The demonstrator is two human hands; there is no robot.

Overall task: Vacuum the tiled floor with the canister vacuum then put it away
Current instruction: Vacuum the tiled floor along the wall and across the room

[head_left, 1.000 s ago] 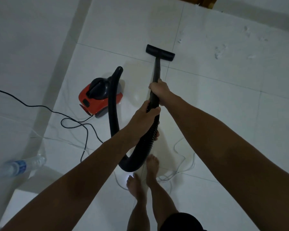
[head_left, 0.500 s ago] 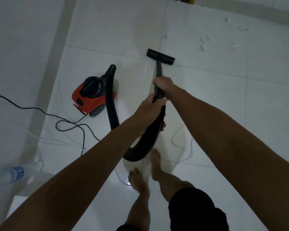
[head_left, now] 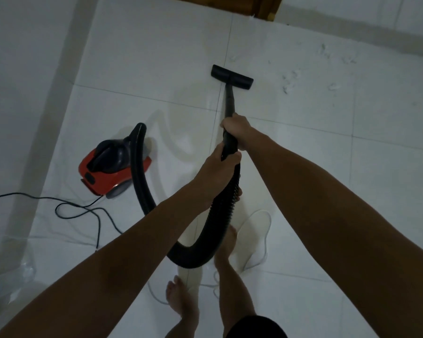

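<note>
**Both hands gripping the vacuum wand over the white tiles**

The right hand (head_left: 236, 131) is clenching around the black wand (head_left: 230, 106), sitting higher up the tube, toward the nozzle. The left hand (head_left: 217, 172) is wrapping the same tube just behind it, at the spot where the rigid part is meeting the ribbed hose (head_left: 220, 215). The two hands are nearly touching, one right after the other along the tube.

The floor nozzle (head_left: 232, 76) is lying flat on the tiled floor (head_left: 327, 167) ahead of the person, its wide bar crossing a grout line. Small pale crumbs of debris (head_left: 288, 87) are lying scattered on the tile just to the right of the nozzle and farther right toward the wall.

The hose is looping down from the hands, curving low in front of the bare feet (head_left: 181, 298), then rising to the left and plugging into the canister vacuum (head_left: 112, 167). The canister, red with a black top, is sitting on the floor to the left of the hands, well apart from the nozzle. Its black power cord (head_left: 83, 211) is trailing from the rear in loose loops toward the left edge of the view. A thin white cable (head_left: 261, 240) is lying curled on the tiles near the feet. A clear plastic bottle (head_left: 7, 281) with a blue label is lying at the lower left, partly cut off by the frame.
</note>
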